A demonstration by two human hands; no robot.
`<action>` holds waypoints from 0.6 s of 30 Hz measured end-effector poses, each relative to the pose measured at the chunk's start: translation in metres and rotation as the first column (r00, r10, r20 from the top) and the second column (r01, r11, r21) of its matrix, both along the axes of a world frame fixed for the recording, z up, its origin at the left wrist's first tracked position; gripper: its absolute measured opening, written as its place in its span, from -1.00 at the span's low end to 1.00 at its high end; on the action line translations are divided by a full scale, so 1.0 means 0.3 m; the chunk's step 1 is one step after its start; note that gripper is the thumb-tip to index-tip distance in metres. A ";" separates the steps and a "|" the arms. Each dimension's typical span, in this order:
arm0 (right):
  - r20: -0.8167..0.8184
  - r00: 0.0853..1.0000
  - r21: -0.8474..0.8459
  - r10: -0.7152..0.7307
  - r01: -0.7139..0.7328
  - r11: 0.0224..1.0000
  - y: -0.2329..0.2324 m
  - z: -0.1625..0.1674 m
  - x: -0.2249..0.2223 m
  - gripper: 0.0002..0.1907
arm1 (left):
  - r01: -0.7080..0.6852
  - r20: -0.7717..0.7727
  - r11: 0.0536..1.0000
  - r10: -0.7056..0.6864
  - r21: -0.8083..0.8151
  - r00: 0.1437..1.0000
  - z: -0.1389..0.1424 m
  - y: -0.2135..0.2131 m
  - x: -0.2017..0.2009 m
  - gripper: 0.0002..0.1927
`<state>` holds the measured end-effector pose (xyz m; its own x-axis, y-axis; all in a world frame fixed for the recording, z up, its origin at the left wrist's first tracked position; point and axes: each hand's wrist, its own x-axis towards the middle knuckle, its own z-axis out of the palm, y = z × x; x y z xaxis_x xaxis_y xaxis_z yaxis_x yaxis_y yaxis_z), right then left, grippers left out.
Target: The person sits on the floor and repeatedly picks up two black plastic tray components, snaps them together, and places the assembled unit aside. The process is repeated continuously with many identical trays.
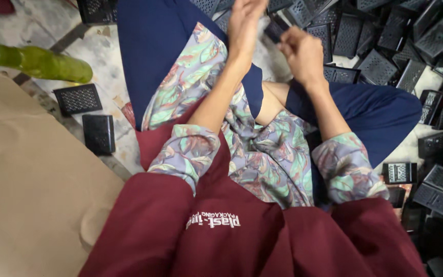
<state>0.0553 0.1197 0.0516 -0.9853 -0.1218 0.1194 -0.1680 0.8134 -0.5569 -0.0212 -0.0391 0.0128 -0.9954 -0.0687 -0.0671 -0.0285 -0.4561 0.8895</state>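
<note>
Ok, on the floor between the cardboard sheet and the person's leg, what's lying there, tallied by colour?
Black perforated plastic pieces: 2
Green bottle: 1
Total: 3

Floor [103, 46]: pale mottled stone tiles, dark joints, worn, dusty. Large tan cardboard sheet [32, 179] laid flat at lower left, dented. Green plastic bottle [37, 61] lying on side near cardboard's upper edge. Light soft, even
</note>
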 end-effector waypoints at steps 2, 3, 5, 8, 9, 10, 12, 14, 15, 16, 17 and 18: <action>0.224 0.974 -0.549 0.041 0.091 0.831 -0.013 0.018 -0.030 -0.84 | -0.062 -0.151 0.946 0.014 -0.318 0.988 0.029 0.020 0.022 -0.39; 0.269 0.958 -0.666 0.101 0.110 0.738 -0.019 0.029 -0.043 -0.88 | -0.104 -0.227 0.880 -0.005 -0.464 0.974 0.041 0.025 0.028 -0.31; 0.323 0.918 -0.846 0.229 0.171 0.505 -0.032 0.043 -0.072 -0.86 | 0.169 0.216 0.893 -0.084 -0.417 0.973 0.056 0.027 0.032 -0.31; 0.116 0.993 -0.703 0.015 0.071 0.707 -0.041 0.033 -0.153 -0.87 | 0.046 0.186 0.962 0.004 -0.267 0.983 0.065 0.022 0.016 -0.35; 0.020 0.996 -0.514 -0.084 0.082 0.854 -0.042 0.020 -0.193 -0.87 | -0.077 0.072 0.976 0.093 -0.203 0.993 0.063 0.018 0.010 -0.36; -0.097 0.984 -0.300 -0.153 0.117 0.947 -0.048 0.001 -0.234 -0.80 | -0.096 0.042 0.975 0.106 -0.199 0.993 0.060 0.016 0.008 -0.39; -0.250 0.962 0.039 -0.110 0.124 0.992 -0.064 -0.048 -0.292 -0.59 | -0.143 -0.034 0.970 0.139 -0.195 0.990 0.051 0.017 -0.001 -0.43; -0.272 0.962 0.265 0.036 0.039 0.963 -0.087 -0.098 -0.323 -0.32 | -0.088 0.099 0.965 0.116 -0.249 0.988 0.036 0.008 -0.010 -0.43; -0.245 0.969 0.277 0.019 0.051 0.959 -0.095 -0.116 -0.326 -0.31 | -0.051 0.170 0.962 0.100 -0.268 0.980 0.027 0.006 -0.014 -0.42; -0.215 0.977 0.295 -0.001 0.066 0.953 -0.101 -0.126 -0.322 -0.30 | -0.067 0.159 0.966 0.109 -0.249 0.981 0.019 0.004 -0.020 -0.42; -0.185 0.982 0.315 -0.025 0.083 0.945 -0.104 -0.128 -0.315 -0.29 | -0.080 0.150 0.971 0.116 -0.227 0.982 0.010 0.004 -0.021 -0.42; -0.242 0.970 0.302 -0.014 0.090 0.949 -0.102 -0.117 -0.306 -0.32 | -0.090 0.143 0.975 0.120 -0.203 0.982 0.002 0.007 -0.023 -0.41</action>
<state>-0.0364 0.0891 0.0165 -0.9398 -0.1390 0.3121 -0.2157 0.9498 -0.2267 -0.0282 -0.0370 0.0135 -0.9608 -0.1990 -0.1931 -0.1324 -0.2824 0.9501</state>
